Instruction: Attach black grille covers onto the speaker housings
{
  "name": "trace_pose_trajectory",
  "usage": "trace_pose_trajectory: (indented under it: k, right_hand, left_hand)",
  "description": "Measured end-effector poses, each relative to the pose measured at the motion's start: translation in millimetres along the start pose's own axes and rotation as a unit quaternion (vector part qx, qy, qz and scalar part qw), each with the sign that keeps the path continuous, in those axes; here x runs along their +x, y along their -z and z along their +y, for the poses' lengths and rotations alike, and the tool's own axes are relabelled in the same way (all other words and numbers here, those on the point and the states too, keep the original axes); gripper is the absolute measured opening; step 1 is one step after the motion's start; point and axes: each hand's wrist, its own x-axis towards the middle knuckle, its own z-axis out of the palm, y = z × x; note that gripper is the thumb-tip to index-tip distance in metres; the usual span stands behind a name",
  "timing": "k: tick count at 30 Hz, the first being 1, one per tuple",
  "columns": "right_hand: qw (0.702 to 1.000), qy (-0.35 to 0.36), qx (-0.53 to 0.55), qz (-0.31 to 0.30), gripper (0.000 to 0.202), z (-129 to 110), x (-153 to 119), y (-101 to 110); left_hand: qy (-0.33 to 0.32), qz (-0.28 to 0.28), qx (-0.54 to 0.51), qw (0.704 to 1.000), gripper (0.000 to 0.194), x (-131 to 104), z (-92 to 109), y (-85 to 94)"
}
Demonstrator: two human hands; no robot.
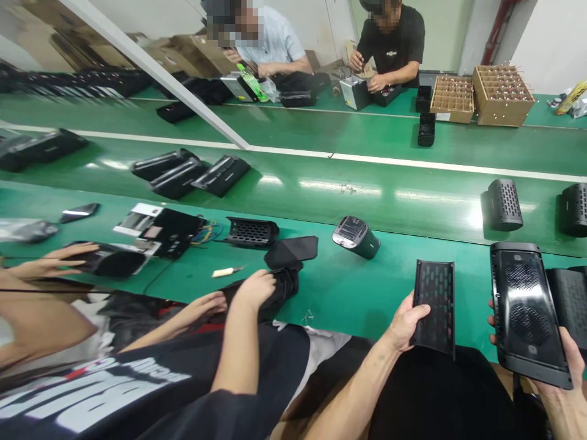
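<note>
Near the table's front edge, my left hand (pixel 406 322) is closed on the left side of a black perforated panel (pixel 435 305), its thumb lying over the front. The panel is upright, its slotted face turned up. Farther right, my right hand (pixel 566 373) holds a black speaker housing (pixel 527 311) with two round mesh areas. Its fingertips show at the housing's left edge and the thumb at the right. The panel and housing are apart. Behind the housing, at the right edge, lies another dark perforated part (pixel 571 299).
A speaker unit (pixel 360 237) stands on the green table (pixel 367 293). At left, a co-worker's hands (pixel 257 287) work on black fabric-like material near a slotted shell (pixel 251 232). Finished-looking units (pixel 505 205) sit on the green belt (pixel 298 177). Two people sit across, beside divided boxes (pixel 502 98).
</note>
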Motion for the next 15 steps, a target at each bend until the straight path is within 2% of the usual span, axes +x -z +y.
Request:
trace_pose_trajectory:
  k: [5, 8, 10, 13, 15]
  right_hand:
    - [0.999, 0.001, -0.004, -0.037, 0.075, -11.6, 0.1, -15.3]
    - [0.999, 0.006, 0.003, -0.046, 0.077, -18.6, 5.0, -21.7]
    - [0.999, 0.004, -0.007, -0.038, 0.077, -20.1, 8.8, -23.5]
    - [0.999, 0.030, -0.037, -0.005, 0.076, -22.1, 11.1, -21.9]
    - [0.997, 0.054, -0.063, 0.002, 0.077, -29.0, 11.2, -16.1]
  left_hand:
    - [-0.026, -0.021, -0.054, 0.998, 0.049, 3.9, 0.1, 0.6]
    - [0.010, -0.064, -0.108, 0.992, 0.060, 10.3, -1.0, -0.4]
    - [0.014, -0.064, -0.130, 0.989, 0.067, 15.1, -2.1, -1.7]
    - [0.004, -0.046, -0.143, 0.989, 0.065, 20.7, -3.3, -4.1]
    - [0.027, -0.055, -0.149, 0.987, 0.068, 22.6, -3.3, -5.7]
